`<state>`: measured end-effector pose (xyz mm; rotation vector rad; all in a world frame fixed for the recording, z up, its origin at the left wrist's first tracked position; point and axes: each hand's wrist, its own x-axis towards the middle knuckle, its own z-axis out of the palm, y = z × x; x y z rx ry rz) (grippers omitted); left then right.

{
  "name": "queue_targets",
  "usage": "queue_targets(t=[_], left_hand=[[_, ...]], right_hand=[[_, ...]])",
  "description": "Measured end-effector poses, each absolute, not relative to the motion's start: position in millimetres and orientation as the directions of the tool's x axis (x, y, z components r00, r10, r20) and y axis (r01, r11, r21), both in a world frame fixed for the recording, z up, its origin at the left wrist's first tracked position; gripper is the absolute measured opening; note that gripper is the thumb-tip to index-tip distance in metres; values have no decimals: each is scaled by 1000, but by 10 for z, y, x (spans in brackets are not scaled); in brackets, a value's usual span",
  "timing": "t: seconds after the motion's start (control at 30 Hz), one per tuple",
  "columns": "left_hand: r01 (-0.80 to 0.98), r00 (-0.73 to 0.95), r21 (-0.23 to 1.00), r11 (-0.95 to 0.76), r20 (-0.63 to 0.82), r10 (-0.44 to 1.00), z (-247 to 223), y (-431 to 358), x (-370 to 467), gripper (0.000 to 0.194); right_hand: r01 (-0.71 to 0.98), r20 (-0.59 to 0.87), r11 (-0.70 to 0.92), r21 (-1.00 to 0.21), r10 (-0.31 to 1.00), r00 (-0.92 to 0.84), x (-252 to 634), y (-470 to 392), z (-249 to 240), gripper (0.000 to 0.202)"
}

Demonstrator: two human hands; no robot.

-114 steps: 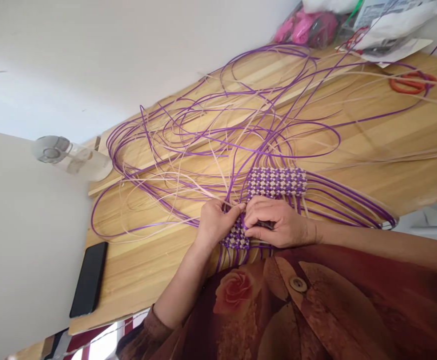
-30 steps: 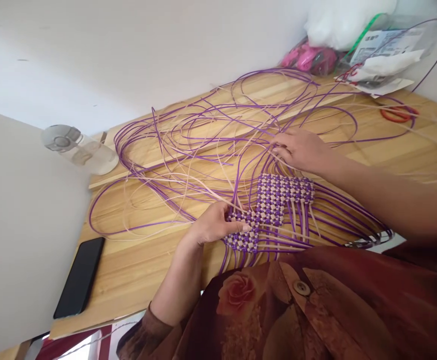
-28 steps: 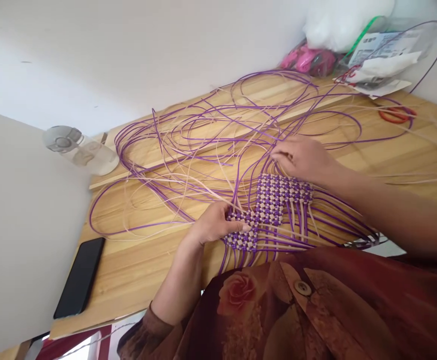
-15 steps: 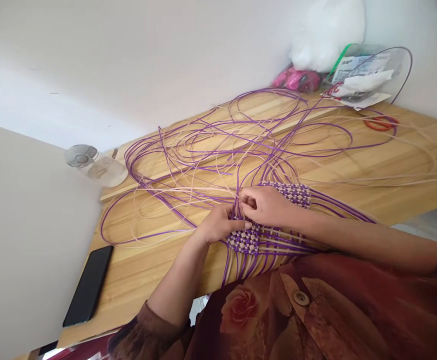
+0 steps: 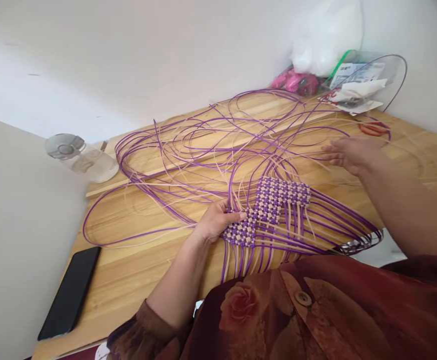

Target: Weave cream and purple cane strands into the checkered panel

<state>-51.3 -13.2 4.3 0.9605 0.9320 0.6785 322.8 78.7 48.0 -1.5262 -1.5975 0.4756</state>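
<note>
A checkered purple-and-beige woven piece (image 5: 269,200), made of thin plastic-looking cords, lies on the wooden table in front of me. My left hand (image 5: 218,220) grips its left corner, thumb on top and the other fingers partly hidden beneath. Out to the right, above the table, my right hand (image 5: 348,155) is raised with its fingers stretched out and slightly apart. A thin cord passes close to those fingertips; I see no firm grip on it. Long loose purple cords (image 5: 136,172) run from the weave across the table, and others hang toward my body.
At the back right are orange-handled scissors (image 5: 374,129), a clear packet with papers (image 5: 357,75), a pink bundle (image 5: 295,81) and a white bag (image 5: 327,40). A lidded clear container (image 5: 91,162) stands at the left. A black phone (image 5: 70,292) lies near the left edge.
My right hand has left the weave, moved right and up, and its fingers have opened out. More of the woven piece now shows. My left hand stays on its corner.
</note>
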Motion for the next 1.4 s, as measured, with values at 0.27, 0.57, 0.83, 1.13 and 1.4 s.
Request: queue_targets(t=[0.27,0.57,0.83,1.13,1.4], left_hand=[[-159,481,859,487,-363,798,79,-135,-522,33],[-150,466,887,437,-326,822,39,-127,-535,32],[-160,498,878,451,-323,805,42,-122,-548,38],[-75,528,925,372,-280,802,61,-107,-524,51],[-58,490,951,303,-238,839,15,-99,-508,44]], right_hand=[[600,213,470,-647,867,-450,1800,158,581,25],[499,234,519,-694,818,-525,1546,55,397,27],[466,229,723,-511,636,-737,1618,70,412,22],[487,67,709,-511,597,-799,1581,184,500,9],[492,75,718,-493,598,-798,1488,138,401,7]])
